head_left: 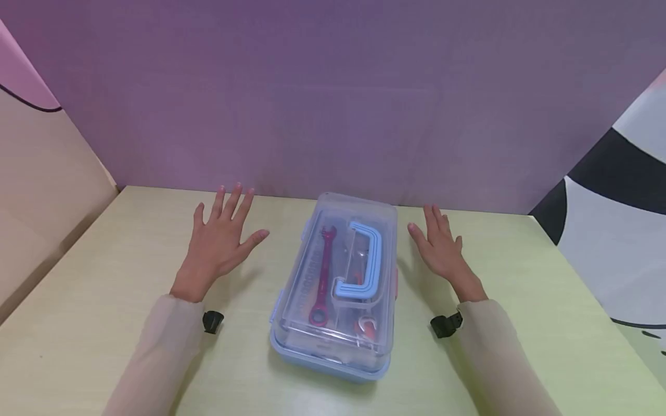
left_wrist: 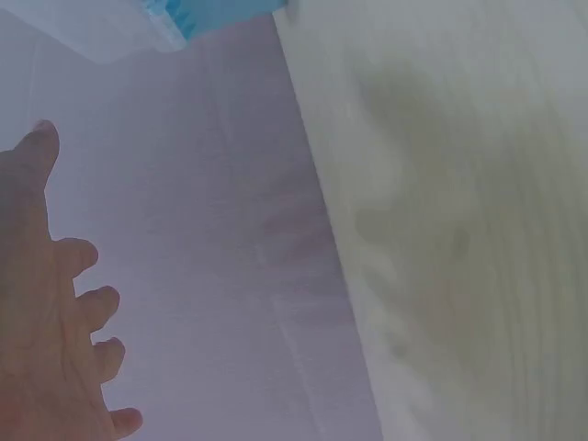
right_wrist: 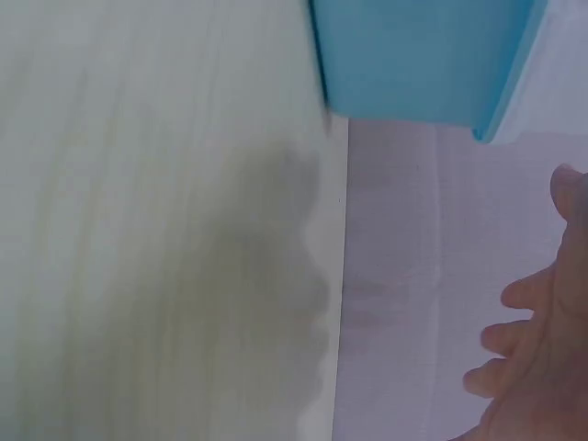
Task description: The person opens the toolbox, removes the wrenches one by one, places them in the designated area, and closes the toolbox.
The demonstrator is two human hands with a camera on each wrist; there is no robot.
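A clear plastic box (head_left: pixel 338 289) with a light blue base and a light blue handle (head_left: pixel 361 263) on its lid stands in the middle of the table. Through the lid I see a red wrench (head_left: pixel 322 277) and other tools. My left hand (head_left: pixel 221 240) hovers flat to the left of the box, fingers spread and holding nothing. My right hand (head_left: pixel 442 248) is held flat just right of the box, also holding nothing. The left wrist view shows the left hand (left_wrist: pixel 46 322) and a corner of the box (left_wrist: pixel 197 14). The right wrist view shows the right hand (right_wrist: pixel 542 358) and the box's blue base (right_wrist: pixel 423 60).
The pale yellow-green table (head_left: pixel 104 277) ends at a purple wall (head_left: pixel 333 98) behind the box. A beige panel (head_left: pixel 41 173) stands on the left and a white-and-black panel (head_left: pixel 619 202) on the right.
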